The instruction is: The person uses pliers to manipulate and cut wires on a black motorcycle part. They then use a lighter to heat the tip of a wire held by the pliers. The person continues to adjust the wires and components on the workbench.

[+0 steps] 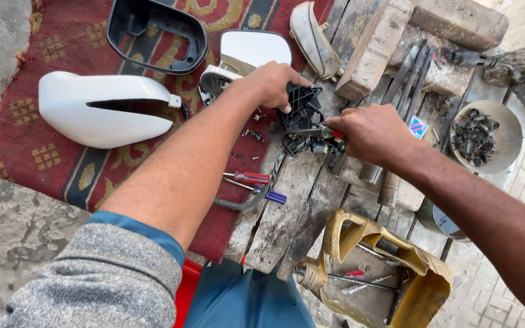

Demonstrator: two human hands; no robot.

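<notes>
— Weathered wooden plank tabletop (299, 200), patterned red rug (25, 146) on its left. How far along?

— Well apart already: white mirror shell (101, 109), black frame (156, 33) and mirror glass (255, 48) lie loose. Left hand (273, 82) grips the black plastic mechanism (302, 115) at centre; right hand (369, 130) pinches a red-handled screwdriver (326, 132) against it. Mechanism seemingly left.

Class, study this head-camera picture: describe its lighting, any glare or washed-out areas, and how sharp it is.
Head view: even daylight with soft shadows; the white mirror cover and the mirror glass look nearly washed out, as does the top right corner; the left hand, right hand and black plastic part are sharp; the edges bend slightly.
</notes>
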